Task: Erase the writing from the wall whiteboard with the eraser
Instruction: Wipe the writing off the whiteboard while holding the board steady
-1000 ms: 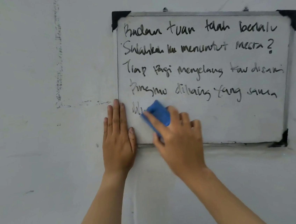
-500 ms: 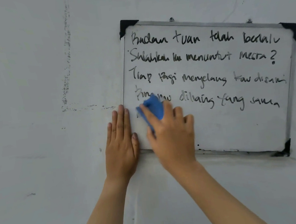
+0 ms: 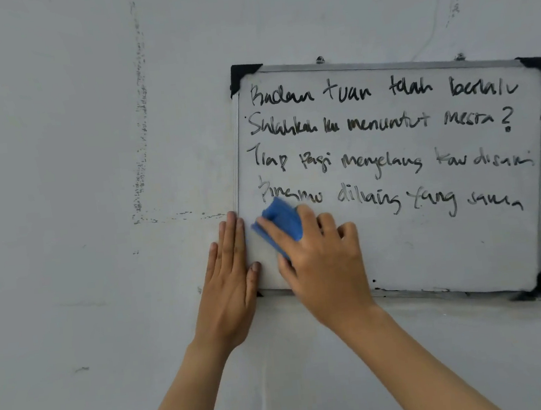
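A small whiteboard [image 3: 434, 247] with a metal frame and black corner caps hangs on the wall at the right. Several lines of black handwriting [image 3: 384, 126] fill its upper part; the lower part is wiped bare. My right hand [image 3: 321, 259] grips a blue eraser [image 3: 281, 222] and presses it against the board's lower left, at the start of the bottom line of writing. My left hand [image 3: 231, 285] lies flat with fingers together on the wall, its thumb over the board's left edge.
The wall [image 3: 71, 292] around the board is pale grey plaster with scuffed tape marks [image 3: 141, 135] to the left and a thin crack above. Two small hangers [image 3: 320, 60] hold the board's top edge. Black smudges sit along the bottom frame.
My right hand has slid the eraser up and left, wiping the last short marks below the bottom line. The camera has tilted up, so the board sits lower in view. My left hand stays put.
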